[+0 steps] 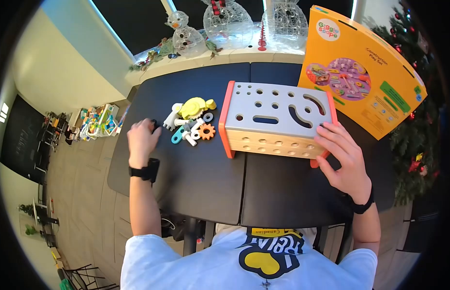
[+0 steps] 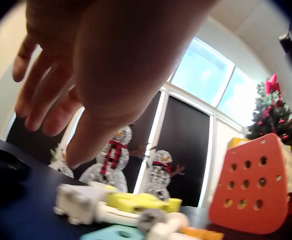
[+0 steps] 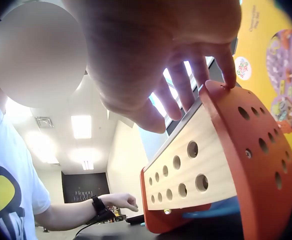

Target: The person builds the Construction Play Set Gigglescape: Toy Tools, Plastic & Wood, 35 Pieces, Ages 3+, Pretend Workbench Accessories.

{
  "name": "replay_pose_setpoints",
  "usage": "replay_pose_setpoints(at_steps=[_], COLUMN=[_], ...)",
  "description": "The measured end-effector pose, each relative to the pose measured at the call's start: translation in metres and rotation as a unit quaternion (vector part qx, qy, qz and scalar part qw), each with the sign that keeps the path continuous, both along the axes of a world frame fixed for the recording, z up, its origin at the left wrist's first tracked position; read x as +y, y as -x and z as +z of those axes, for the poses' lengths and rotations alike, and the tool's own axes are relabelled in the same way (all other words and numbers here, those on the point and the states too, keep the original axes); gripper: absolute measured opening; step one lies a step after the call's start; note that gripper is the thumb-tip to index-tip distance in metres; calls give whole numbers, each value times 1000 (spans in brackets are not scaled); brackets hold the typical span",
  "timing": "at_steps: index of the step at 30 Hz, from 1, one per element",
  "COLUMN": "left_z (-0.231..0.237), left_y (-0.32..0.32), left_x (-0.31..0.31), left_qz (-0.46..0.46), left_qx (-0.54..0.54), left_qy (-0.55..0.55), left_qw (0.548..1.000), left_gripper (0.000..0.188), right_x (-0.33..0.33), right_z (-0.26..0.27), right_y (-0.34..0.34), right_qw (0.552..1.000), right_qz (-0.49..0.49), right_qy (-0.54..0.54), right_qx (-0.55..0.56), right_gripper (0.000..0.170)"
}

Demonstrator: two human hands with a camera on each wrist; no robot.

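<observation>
The toy workbench (image 1: pixel 275 118), with its grey slotted top, pale wood front and orange end panels, stands upright right of centre in the head view, on the black bench (image 1: pixel 205 179). The right hand (image 1: pixel 345 157) lies at its right end, fingers spread and gently bent, at least one fingertip touching the orange end panel (image 3: pixel 256 145); the thumb is apart from them, near the front edge.

The left hand (image 1: pixel 142 140) is just left of the heap of loose parts, its fingers loosely bent with gaps between them, pinching nothing that shows. A dark object (image 2: pixel 3 167) lies near it, too blurred to name. The heap holds a yellow piece (image 1: pixel 193 107), an orange gear (image 1: pixel 206 131), a teal piece (image 1: pixel 177 136), a grey ring (image 1: pixel 208 117) and some white pieces.

The workbench's body looks fully put together. No part shows seated in its visible holes or slots, so fitting the loose parts seems hardly begun, if at all. The yellow construction play set box (image 1: pixel 360 72) stands behind, upper right.
</observation>
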State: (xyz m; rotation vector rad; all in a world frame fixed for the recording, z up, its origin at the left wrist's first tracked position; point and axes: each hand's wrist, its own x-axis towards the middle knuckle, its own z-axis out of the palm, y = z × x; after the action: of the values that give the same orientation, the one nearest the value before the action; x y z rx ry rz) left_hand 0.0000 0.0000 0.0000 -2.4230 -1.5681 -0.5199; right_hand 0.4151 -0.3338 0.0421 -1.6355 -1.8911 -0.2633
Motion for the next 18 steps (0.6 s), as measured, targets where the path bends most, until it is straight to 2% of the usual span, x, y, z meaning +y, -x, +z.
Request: replay_pose_setpoints(at_steps=[2, 6, 7, 10, 16, 18], left_z=[6, -4, -5, -6, -24, -19], left_y=[-36, -83, -89, -106, -106, -107], left_x=[-10, -15, -12, -5, 19, 12], left_qz=[-126, -258, -257, -267, -333, -323], left_qx=[-99, -53, -9, 71, 62, 57], left_qy=[75, 102, 132, 146, 112, 113], left_qw=[984, 959, 957, 950, 934, 938], left_gripper=[23, 22, 26, 24, 12, 11], right_x=[1, 1, 0, 0, -3, -4], right_z=[1, 0, -1, -5, -15, -14], right_y=[0, 1, 2, -3, -15, -19], right_qw=[1000, 1000, 1000, 999, 995, 995], right_qz=[4, 10, 12, 20, -9, -18], right_qy=[1, -8, -12, -22, -74, -71], right_qx=[4, 8, 11, 20, 68, 65], right_gripper=[39, 39, 39, 42, 46, 47])
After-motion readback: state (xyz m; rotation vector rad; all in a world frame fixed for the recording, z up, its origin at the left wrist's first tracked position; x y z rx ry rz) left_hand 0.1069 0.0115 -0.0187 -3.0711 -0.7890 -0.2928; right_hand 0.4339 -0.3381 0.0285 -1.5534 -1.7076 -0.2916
